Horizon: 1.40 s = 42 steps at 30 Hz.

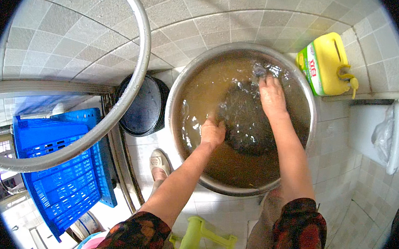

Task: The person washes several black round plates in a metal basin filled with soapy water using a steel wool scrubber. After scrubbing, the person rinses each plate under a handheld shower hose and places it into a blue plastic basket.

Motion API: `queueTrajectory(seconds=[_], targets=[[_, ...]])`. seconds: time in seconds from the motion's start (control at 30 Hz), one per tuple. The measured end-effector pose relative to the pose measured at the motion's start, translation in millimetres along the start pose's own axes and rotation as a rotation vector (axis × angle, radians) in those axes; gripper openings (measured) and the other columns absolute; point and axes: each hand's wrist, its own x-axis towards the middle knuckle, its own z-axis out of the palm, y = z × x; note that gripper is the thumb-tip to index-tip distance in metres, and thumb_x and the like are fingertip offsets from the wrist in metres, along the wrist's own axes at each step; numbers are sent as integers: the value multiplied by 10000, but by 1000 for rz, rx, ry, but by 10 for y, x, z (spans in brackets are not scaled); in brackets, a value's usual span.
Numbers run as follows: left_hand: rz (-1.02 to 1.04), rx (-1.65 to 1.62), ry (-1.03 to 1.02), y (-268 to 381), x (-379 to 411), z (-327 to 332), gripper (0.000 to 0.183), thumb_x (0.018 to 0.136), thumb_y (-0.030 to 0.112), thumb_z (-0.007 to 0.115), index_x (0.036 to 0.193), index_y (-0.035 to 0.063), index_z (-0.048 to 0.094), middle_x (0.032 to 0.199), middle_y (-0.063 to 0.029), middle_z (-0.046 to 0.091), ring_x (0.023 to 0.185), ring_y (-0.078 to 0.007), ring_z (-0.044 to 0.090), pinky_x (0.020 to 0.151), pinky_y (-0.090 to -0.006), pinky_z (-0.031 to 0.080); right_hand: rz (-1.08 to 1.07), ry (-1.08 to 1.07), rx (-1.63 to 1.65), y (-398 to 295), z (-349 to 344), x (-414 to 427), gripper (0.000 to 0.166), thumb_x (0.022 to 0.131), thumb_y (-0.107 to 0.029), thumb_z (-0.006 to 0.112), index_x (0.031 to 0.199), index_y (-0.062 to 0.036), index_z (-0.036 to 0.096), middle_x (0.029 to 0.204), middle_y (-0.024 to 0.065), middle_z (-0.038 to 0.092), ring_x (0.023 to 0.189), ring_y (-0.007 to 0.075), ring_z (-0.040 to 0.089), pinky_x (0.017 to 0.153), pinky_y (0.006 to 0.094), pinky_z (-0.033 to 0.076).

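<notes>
A large round metal basin (312, 133) full of murky brown water stands on the tiled floor before me. Under the water lies a big dark round thing (252, 118); what it is cannot be told. My left hand (213, 132) is partly in the water at the dark thing's left edge, its fingertips hidden. My right hand (272, 93) reaches in near the far side, fingers pointing away and their tips under water, beside splashes and a small greyish lump. Whether either hand grips anything is hidden by the murky water.
A yellow jug of detergent (330, 64) stands behind the basin at the right. Dark round stacked pans (144, 106) are at its left. A blue plastic crate (66, 163) and a grey hose (144, 46) occupy the left. A green plastic stool (192, 236) is below me.
</notes>
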Motion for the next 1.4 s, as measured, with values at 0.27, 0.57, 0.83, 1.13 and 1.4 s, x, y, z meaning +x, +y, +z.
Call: queueTrajectory(seconds=[0.27, 0.57, 0.83, 1.13, 1.4], targets=[[-49, 161, -43, 43, 6, -35, 341, 845, 232, 645, 1108, 16, 651, 1022, -269, 678, 1013, -434, 640, 905, -474, 508, -38, 32, -69, 245, -275, -725, 201, 795, -41, 602, 951, 63, 674, 1152, 234, 606, 1114, 343, 570, 980, 409, 485], [2, 86, 23, 52, -6, -22, 297, 859, 216, 642, 1120, 74, 645, 992, -257, 681, 967, -427, 655, 872, -478, 520, -2, -357, 135, -362, -701, -1831, 202, 791, -63, 585, 906, 67, 688, 1226, 301, 578, 1186, 420, 538, 984, 468, 480], [82, 194, 29, 253, 173, -145, 254, 854, 196, 623, 1041, 30, 667, 1001, -280, 674, 975, -446, 647, 878, -495, 523, -228, -212, 366, -1070, -558, -1527, 207, 788, -80, 584, 870, 73, 696, 1229, 295, 585, 1185, 416, 537, 1023, 508, 450], [186, 321, 116, 436, 561, -234, 193, 875, 213, 633, 983, 86, 731, 992, -223, 698, 951, -429, 663, 866, -482, 538, -40, -76, 137, -759, -118, -485, 207, 794, -106, 605, 901, 23, 726, 1186, 209, 613, 1119, 339, 575, 989, 450, 468], [159, 309, 49, 569, 700, -351, 293, 853, 263, 680, 1098, 104, 688, 1055, -194, 700, 1003, -392, 663, 901, -480, 520, 152, -149, 36, 98, -313, -760, 121, 807, -82, 614, 916, -64, 662, 968, 118, 624, 995, 295, 596, 864, 435, 508]])
